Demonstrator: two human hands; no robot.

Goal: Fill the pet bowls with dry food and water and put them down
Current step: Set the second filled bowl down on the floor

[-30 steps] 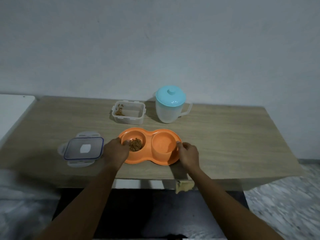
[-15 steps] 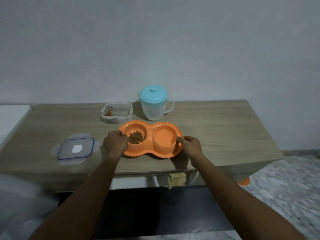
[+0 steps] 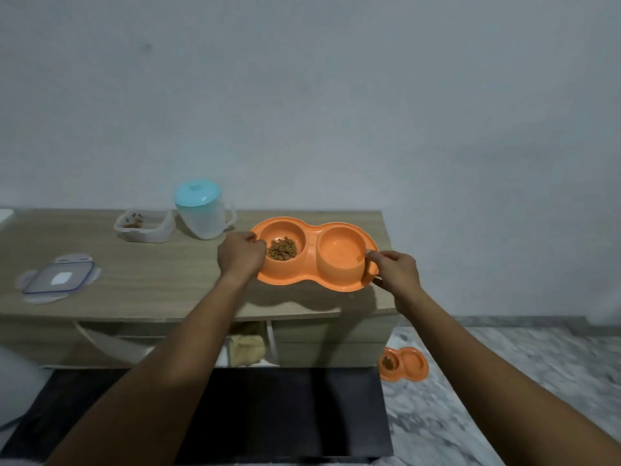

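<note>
An orange double pet bowl [image 3: 311, 277] hangs in the air above the right end of the wooden table [image 3: 151, 284]. My left hand [image 3: 240, 258] grips its left rim and my right hand [image 3: 395, 272] grips its right rim. Brown dry food [image 3: 282, 249] lies in the left cup; the right cup looks wet but I cannot tell how full. A clear jug with a light blue lid [image 3: 201, 208] and an open clear food box [image 3: 144, 225] with a few kibbles stand at the table's back.
The food box's blue-edged lid [image 3: 58, 279] lies on the table at the left. A second orange double bowl [image 3: 403, 364] holding some food sits on the marble floor by the table's right corner. A dark mat [image 3: 268, 415] lies below the table front.
Both hands have lifted the orange bowl off the table and carried it to the right. The view has swung right, and the floor bowl has come into sight.
</note>
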